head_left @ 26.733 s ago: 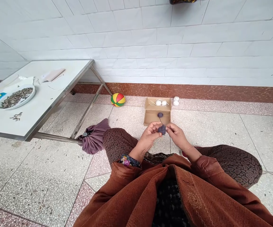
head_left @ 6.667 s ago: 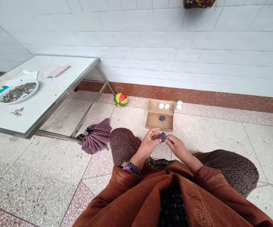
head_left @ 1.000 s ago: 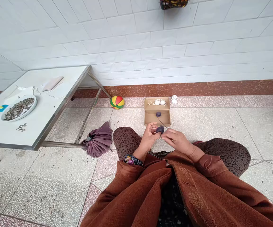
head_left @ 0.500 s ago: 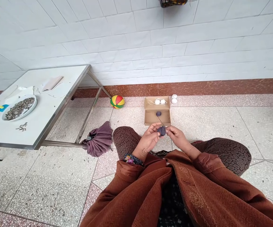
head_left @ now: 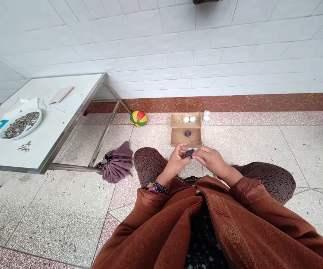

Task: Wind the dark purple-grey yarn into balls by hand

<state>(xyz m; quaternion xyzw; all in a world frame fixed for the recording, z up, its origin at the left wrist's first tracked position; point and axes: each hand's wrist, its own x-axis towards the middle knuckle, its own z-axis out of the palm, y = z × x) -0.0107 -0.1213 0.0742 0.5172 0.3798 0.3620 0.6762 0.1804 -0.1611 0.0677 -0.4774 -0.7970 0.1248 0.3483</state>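
Observation:
Between my two hands is a small dark purple ball of yarn (head_left: 189, 153). My left hand (head_left: 177, 159) grips it from the left with thumb and fingers. My right hand (head_left: 209, 160) is closed at its right side, fingertips pinched against the ball; whether they hold the strand is hidden. Just beyond lies an open cardboard box (head_left: 173, 138). A second dark purple yarn ball (head_left: 188, 133) rests in its near half, with a loose dark strand running toward my hands. Two white yarn balls (head_left: 189, 118) with a loose white strand sit in the box's far half.
Two more white balls (head_left: 206, 115) lie right of the box. A colourful ball (head_left: 138, 118) and a purple gathered cloth (head_left: 116, 162) are near the metal-framed table (head_left: 45, 149). On the table stands a white plate (head_left: 39, 121) of sunflower seeds. A tiled wall (head_left: 155, 56) rises behind.
My right hand has come over to the left and turned, its fingers now covering part of the yarn ball. The strand from the box, taut before, now hangs slack.

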